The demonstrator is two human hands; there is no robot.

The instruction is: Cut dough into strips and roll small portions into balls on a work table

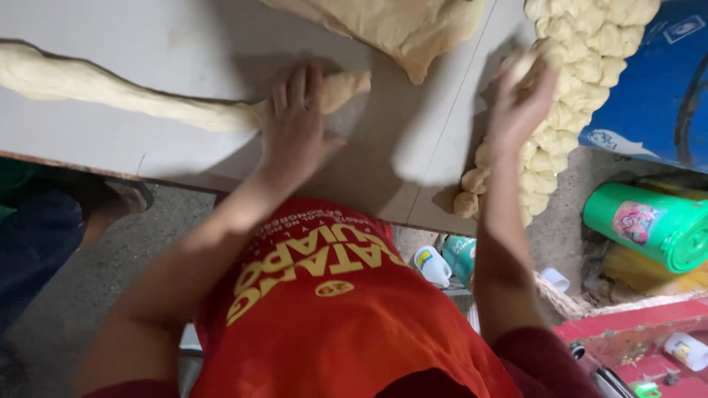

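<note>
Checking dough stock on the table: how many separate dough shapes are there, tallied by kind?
Long dough rope: 1, under the left hand
Big dough slab: 1
Heap of small dough pieces: 1, at the right hand
Total: 3

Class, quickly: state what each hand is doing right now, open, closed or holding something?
Left hand: open, palm pressed flat on the dough rope.
Right hand: blurred, at the pile of dough pieces; grip cannot be told.

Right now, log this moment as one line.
left hand flat on dough rope | right hand at dough pieces, blurred | dough sheet behind | table
</note>
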